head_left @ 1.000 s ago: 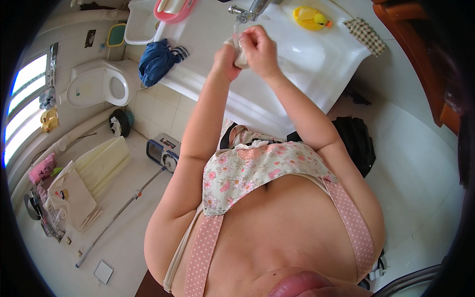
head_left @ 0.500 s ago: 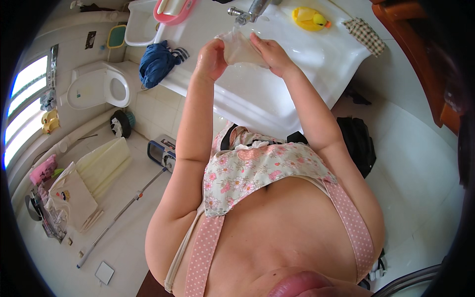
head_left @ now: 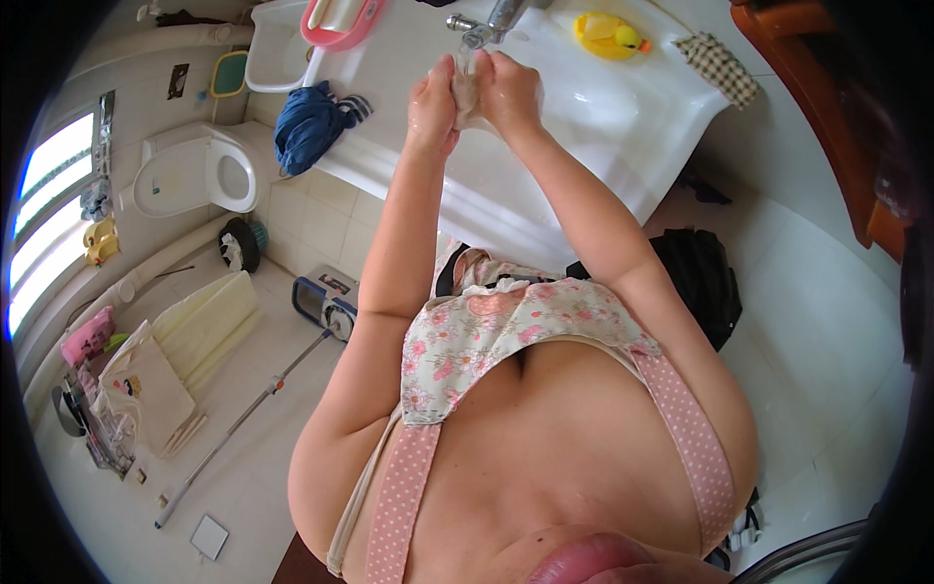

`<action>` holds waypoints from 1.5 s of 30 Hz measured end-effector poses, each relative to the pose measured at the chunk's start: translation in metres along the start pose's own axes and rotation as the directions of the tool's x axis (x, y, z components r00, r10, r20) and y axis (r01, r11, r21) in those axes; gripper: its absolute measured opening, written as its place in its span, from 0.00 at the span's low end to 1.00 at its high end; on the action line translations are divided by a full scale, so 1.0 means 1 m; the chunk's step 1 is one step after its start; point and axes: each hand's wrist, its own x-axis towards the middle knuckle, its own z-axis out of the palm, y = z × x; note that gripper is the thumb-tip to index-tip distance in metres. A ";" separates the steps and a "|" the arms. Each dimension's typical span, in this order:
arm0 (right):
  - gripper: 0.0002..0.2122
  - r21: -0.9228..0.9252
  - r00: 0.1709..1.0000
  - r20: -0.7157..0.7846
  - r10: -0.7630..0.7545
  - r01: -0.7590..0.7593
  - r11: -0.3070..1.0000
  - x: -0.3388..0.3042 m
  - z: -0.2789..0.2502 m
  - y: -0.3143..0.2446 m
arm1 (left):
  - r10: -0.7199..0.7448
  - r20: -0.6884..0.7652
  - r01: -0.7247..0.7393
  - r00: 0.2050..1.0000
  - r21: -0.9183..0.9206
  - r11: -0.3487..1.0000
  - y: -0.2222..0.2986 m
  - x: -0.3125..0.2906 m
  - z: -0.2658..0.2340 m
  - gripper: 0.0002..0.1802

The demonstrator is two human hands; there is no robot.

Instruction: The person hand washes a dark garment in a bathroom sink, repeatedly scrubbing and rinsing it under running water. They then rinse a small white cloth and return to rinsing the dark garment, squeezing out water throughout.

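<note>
Under the running tap (head_left: 496, 21), a thin, pale wet cloth (head_left: 467, 95) is bunched between my two hands. My left hand (head_left: 431, 107) closes on its left side. On the other side, my right hand (head_left: 510, 92) grips it with curled fingers. Both hands are wet and close together over the white sink (head_left: 584, 146). The cloth's exact kind cannot be made out, since the fingers cover much of it.
A yellow duck-shaped item (head_left: 608, 37) sits on the sink's far side, with a checked cloth (head_left: 717, 68) over its right rim. Blue fabric (head_left: 309, 127) lies on the left rim, near a pink basin (head_left: 341, 21). A mop (head_left: 248, 414) rests on the floor at left.
My hands have come closer together under the water. The cloth, spread between them before, is now bunched up in a narrow shape.
</note>
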 end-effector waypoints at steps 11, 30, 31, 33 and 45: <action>0.14 -0.021 0.999 0.034 -0.020 0.021 1.000 0.002 -0.001 0.004 | -0.034 -0.064 0.032 0.997 -0.040 0.999 -0.002 -0.011 0.011 0.18; 0.13 0.690 0.941 0.289 -0.178 -0.076 0.720 -0.017 -0.039 0.019 | 0.136 0.043 -0.143 0.990 0.300 0.943 0.017 -0.013 -0.021 0.14; 0.14 0.699 0.926 0.280 -0.254 -0.015 0.715 -0.020 -0.039 0.019 | 0.153 0.036 -0.156 0.988 0.338 0.928 0.025 -0.019 -0.014 0.13; 0.18 0.607 0.873 0.275 -0.404 0.168 0.777 -0.023 -0.036 0.019 | 0.202 0.026 -0.192 0.979 0.447 0.874 0.037 -0.024 -0.006 0.13; 0.10 0.376 0.853 0.518 0.057 -0.287 0.881 -0.002 -0.010 -0.019 | 0.192 0.045 -0.197 0.980 0.137 0.971 -0.016 0.012 -0.039 0.33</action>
